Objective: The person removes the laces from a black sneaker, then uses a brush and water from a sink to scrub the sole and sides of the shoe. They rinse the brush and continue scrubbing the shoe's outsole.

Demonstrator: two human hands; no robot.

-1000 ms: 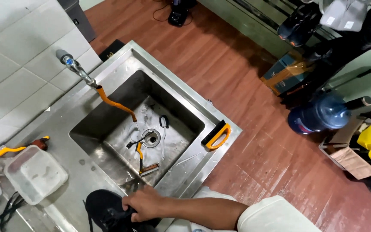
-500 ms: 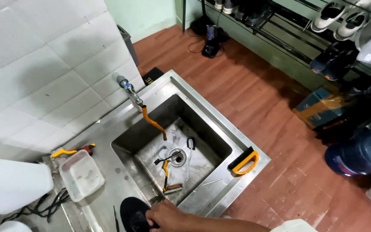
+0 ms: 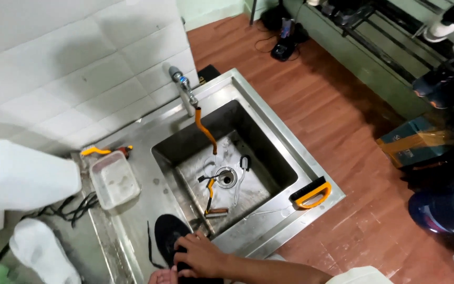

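A black shoe is laid on the steel counter just beside the front left corner of the sink, its black lace trailing on the side away from the sink. The shoe is gripped from above by the right hand, whose fingers are curled and pressed together over its opening. Only the fingertips of the left hand are seen at the picture's lower edge, touching the shoe; whether they are spread cannot be told. Inside the sink, an orange-handled brush is lying next to the drain, under an orange hose hung from the tap. An orange-and-black scrubbing brush is set on the sink's right rim, and a clear plastic tub is placed on the counter left of the sink.
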